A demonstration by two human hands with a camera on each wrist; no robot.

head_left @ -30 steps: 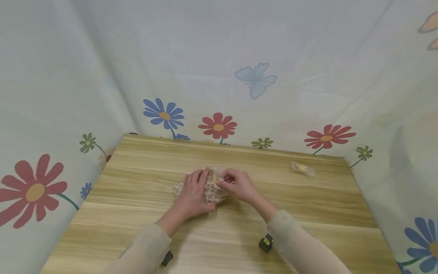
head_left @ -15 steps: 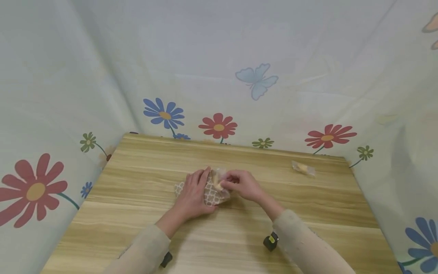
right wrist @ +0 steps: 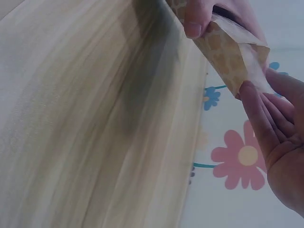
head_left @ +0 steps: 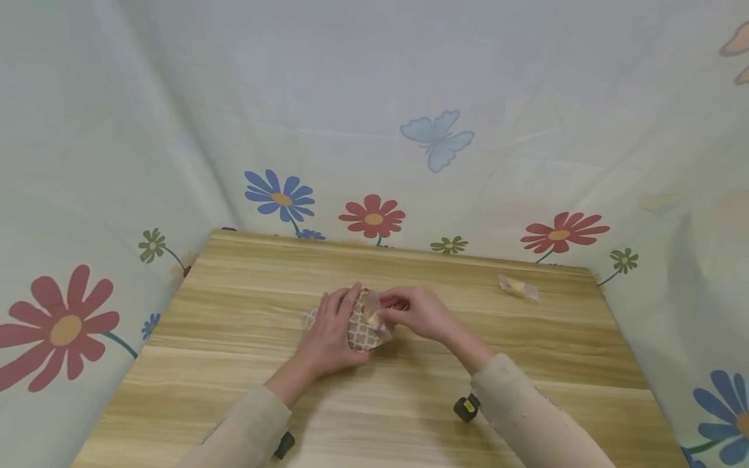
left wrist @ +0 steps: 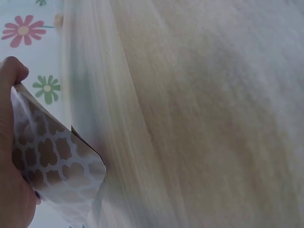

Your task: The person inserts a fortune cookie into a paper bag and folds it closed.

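Observation:
A small tan paper bag [head_left: 363, 335] with a white lattice pattern lies under my left hand [head_left: 330, 331] in the head view. The left hand grips it, fingers over the top and thumb along the near side; the left wrist view shows the bag's folded end [left wrist: 61, 166] beyond that hand. At the bag's mouth, my right hand [head_left: 418, 313] pinches a clear packet [head_left: 372, 312] with something pale yellow inside. In the right wrist view the right fingertips [right wrist: 249, 90] are right at the bag's open edge, with whitish film between thumb and fingers.
Another clear packet [head_left: 517, 287] with a pale yellow piece lies at the back right of the wooden table [head_left: 234, 396]. Black wrist devices show below the right sleeve [head_left: 466, 408] and left sleeve [head_left: 285, 445]. A flowered curtain [head_left: 328, 143] surrounds the table's back and sides.
The right hand and forearm have shifted slightly to the right, still pinching the packet at the bag's mouth. The left hand stays on the bag, whose left end has moved slightly rightward.

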